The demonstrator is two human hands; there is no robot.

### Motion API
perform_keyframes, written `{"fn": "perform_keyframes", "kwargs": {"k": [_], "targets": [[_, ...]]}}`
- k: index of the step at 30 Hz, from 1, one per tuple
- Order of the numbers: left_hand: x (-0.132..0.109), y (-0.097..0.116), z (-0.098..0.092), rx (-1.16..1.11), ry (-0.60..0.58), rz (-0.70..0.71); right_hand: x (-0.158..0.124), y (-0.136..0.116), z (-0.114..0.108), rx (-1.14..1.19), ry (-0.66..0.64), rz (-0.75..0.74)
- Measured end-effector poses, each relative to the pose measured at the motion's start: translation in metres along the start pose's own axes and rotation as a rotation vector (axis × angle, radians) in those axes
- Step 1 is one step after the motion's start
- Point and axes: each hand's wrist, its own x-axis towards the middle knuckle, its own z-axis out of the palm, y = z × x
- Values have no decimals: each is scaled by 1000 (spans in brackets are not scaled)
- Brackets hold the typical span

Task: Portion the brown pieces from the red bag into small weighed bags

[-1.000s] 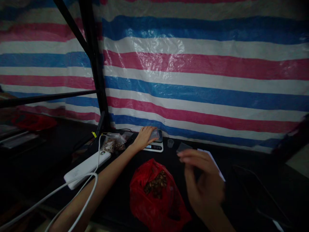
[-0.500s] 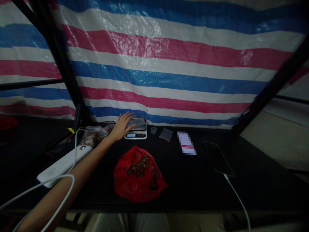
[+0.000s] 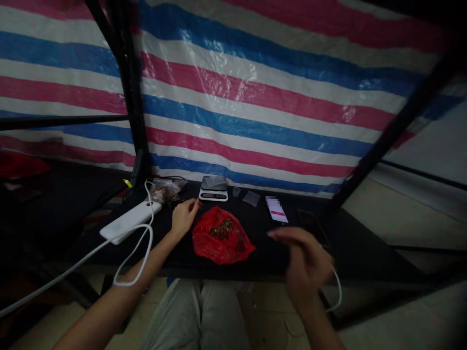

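Observation:
My left hand [image 3: 184, 217] is closed, fingers curled, between the kitchen scale and a red plastic bag. Whether anything is inside its fingers is hidden. The white scale [image 3: 213, 196] stands at the back with a clear plastic bag [image 3: 216, 182] on its dark pan. The crumpled red plastic bag [image 3: 207, 245] lies open near the front edge, showing brown, seed-like pieces [image 3: 222, 229]. My right hand [image 3: 308, 262], smeared by motion, hovers at the right front with fingers stretched out and apart. No object shows in it.
Right of the scale are a small clear cup [image 3: 236, 192], clear plastic bags [image 3: 251, 198], a lit phone [image 3: 277, 211] and a dark phone [image 3: 310, 224]. Filled bags [image 3: 162, 190], a white device [image 3: 127, 221] and a looping cable [image 3: 150, 248] lie left. A striped sheet [image 3: 248, 116] hangs behind.
My left hand has drawn back from over the scale pan toward the red bag, its spread fingers curling. My right hand has come into view. The view has shifted.

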Motion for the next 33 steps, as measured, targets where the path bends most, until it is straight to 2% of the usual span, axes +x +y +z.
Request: {"fn": "perform_keyframes", "kwargs": {"k": [2, 5, 7, 9, 12, 14, 20, 25, 30, 33], "targets": [[-6, -1, 3, 29, -28, 54, 10, 27, 36, -40, -60, 72], [-15, -6, 8, 47, -132, 210, 8, 67, 82, -129, -229, 303], [-17, -12, 13, 51, -174, 255, 3, 84, 101, -197, -264, 444], [-15, -18, 17, 37, -213, 247, -2, 92, 111, -236, -314, 474], [-9, -26, 22, -6, -269, 238, -3, 96, 113, -242, -397, 429], [-7, -28, 23, -32, -260, 245, -2, 98, 112, -217, -401, 421], [-7, -18, 19, -137, -52, 301, -1, 109, 112, 38, -214, 453], [-12, -11, 13, -223, -38, 384, 0, 110, 111, 149, -162, 538], [-18, -6, 4, -279, 70, 376, -2, 110, 113, 220, -145, 539], [-22, 0, 0, -285, 46, 448, -5, 111, 111, 192, -106, 538]]}}
